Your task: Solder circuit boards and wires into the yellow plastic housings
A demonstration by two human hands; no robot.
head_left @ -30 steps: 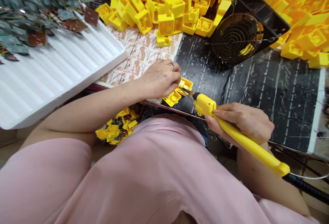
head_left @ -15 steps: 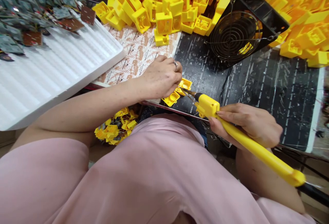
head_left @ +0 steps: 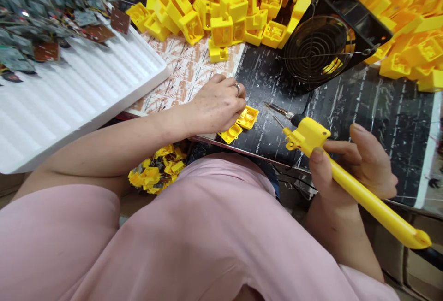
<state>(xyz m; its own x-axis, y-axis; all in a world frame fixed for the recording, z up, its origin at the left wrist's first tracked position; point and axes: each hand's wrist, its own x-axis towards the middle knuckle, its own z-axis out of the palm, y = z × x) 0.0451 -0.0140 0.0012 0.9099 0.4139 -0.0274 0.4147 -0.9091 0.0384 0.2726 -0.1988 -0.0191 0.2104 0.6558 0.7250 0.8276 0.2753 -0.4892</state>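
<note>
In my right hand (head_left: 360,167) is a yellow soldering iron (head_left: 367,195) with a thin metal guide beside its tip; thumb and some fingers grip the handle while the index finger is raised. Its tip points left, apart from the work, over the black bench mat. My left hand (head_left: 221,100) rests at the mat's left edge, fingers curled down against a small open yellow plastic case (head_left: 248,117). The case has two shallow halves with round grilles; my hand partly covers it. What the left fingertips pinch is hidden.
A black fan with a wire guard (head_left: 314,52) stands beyond the iron. Yellow plastic housings (head_left: 221,10) are heaped along the back. At left, green circuit boards (head_left: 51,10) lie on a white foam tray (head_left: 104,79). More yellow parts (head_left: 155,172) sit below the bench edge.
My right hand has drawn the soldering iron back to the right, its tip leaving the yellow case, and its index finger has lifted. My left hand has stayed in place.
</note>
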